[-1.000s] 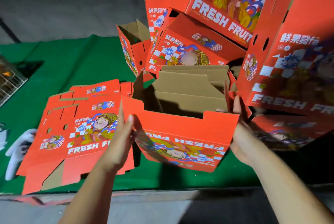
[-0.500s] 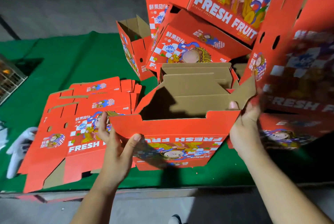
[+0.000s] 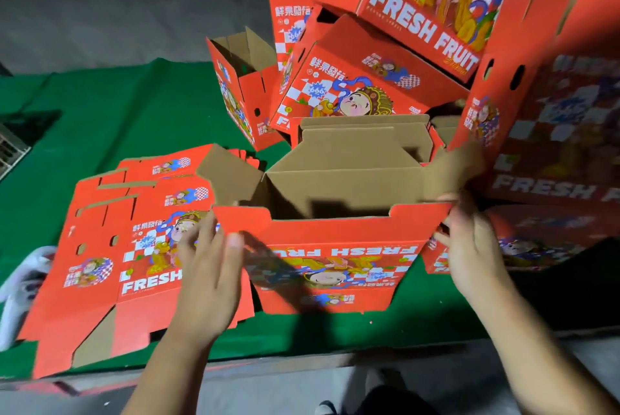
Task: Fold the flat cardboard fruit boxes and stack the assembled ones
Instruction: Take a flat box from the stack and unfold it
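Half-folded fruit box (image 3: 332,247) at frame centre, open top up, brown flaps splayed, on green cloth (image 3: 110,119). Left hand (image 3: 209,280) open, thumb touching left corner; likely steadying. Right hand (image 3: 469,247) at right corner, blurred, grip undeterminable. Flat blanks (image 3: 110,247) lower left. Assembled boxes (image 3: 385,45) piled upper right.

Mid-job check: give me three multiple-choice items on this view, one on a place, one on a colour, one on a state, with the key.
1. The flat boxes lie where from the box being folded?
A. its left
B. its right
C. inside it

2. The table cover is:
A. blue
B. green
C. white

3. The box being folded has its top:
A. taped shut
B. open
C. crushed flat

Key: 1 A, they lie beside the left hand. 2 B, green cloth shows. 3 B, brown flaps stand up by the right hand.
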Demonstrator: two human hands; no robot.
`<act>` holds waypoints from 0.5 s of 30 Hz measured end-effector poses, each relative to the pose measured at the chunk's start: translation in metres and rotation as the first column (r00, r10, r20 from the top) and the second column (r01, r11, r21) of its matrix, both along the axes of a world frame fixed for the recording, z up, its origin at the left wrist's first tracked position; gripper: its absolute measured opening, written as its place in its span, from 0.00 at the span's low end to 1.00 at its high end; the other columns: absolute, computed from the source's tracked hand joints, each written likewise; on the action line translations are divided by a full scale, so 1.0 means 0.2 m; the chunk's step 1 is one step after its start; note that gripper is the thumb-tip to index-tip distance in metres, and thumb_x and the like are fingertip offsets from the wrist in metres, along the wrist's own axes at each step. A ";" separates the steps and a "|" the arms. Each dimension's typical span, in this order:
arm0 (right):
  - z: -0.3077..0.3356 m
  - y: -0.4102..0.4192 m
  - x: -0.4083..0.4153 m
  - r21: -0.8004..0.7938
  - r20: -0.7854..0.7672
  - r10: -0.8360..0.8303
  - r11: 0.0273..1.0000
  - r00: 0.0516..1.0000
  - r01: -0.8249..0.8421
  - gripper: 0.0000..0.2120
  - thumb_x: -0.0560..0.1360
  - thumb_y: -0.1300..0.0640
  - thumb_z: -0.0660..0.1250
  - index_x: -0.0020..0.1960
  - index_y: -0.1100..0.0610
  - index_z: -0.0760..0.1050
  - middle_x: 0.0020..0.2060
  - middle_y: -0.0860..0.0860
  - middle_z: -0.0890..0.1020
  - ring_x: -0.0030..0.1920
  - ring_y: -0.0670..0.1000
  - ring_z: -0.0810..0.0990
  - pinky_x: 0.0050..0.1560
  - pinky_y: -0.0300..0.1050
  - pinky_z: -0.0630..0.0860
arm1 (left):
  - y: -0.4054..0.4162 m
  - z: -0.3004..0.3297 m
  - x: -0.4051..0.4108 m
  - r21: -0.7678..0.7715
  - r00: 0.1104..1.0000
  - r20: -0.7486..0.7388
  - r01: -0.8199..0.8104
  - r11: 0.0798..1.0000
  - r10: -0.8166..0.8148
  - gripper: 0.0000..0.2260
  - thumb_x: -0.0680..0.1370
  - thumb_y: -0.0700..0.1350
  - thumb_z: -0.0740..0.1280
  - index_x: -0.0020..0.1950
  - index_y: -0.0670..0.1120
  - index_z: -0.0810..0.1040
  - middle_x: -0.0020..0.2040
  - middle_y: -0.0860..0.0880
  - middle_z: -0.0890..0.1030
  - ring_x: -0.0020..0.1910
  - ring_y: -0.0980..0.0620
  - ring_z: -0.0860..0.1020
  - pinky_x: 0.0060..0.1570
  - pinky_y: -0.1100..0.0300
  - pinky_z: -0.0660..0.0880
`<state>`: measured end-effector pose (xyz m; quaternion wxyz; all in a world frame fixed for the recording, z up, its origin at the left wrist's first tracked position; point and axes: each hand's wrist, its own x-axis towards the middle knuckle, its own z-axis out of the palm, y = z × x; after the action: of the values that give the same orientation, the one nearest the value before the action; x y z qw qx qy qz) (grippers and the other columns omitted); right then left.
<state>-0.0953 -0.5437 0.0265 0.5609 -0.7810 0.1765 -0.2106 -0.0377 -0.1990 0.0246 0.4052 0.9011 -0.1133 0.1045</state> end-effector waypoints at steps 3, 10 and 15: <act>0.01 0.01 0.03 -0.266 -0.094 -0.089 0.962 0.992 0.061 0.26 0.71 0.24 0.61 0.44 0.48 0.69 0.34 0.46 0.78 0.38 0.52 0.78 0.39 0.48 0.71 | -0.04 0.02 0.03 -0.098 0.987 0.153 -0.030 0.995 0.044 0.19 0.87 0.55 0.48 0.71 0.60 0.74 0.70 0.67 0.73 0.67 0.59 0.66 0.70 0.59 0.57; 0.02 0.05 0.07 -0.394 -0.048 0.059 0.916 0.997 -0.073 0.46 0.78 0.61 0.71 0.84 0.48 0.43 0.82 0.51 0.55 0.81 0.43 0.52 0.78 0.35 0.47 | -0.08 -0.01 0.13 -0.133 0.955 0.137 -0.244 0.961 0.262 0.32 0.78 0.49 0.70 0.81 0.46 0.65 0.64 0.46 0.76 0.63 0.41 0.71 0.65 0.53 0.63; 0.06 0.09 0.03 -0.618 0.009 0.156 0.778 0.988 -0.117 0.49 0.79 0.65 0.64 0.82 0.45 0.32 0.81 0.41 0.47 0.81 0.38 0.44 0.75 0.28 0.42 | -0.06 0.06 0.20 -0.016 0.977 0.160 0.148 0.989 -0.143 0.33 0.78 0.38 0.66 0.77 0.63 0.61 0.52 0.63 0.74 0.52 0.51 0.78 0.54 0.46 0.76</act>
<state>-0.0902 -0.5259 0.0383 0.2949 -0.9249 0.0246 -0.2386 0.0022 -0.2106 0.0356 0.4142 0.8734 -0.2094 0.1475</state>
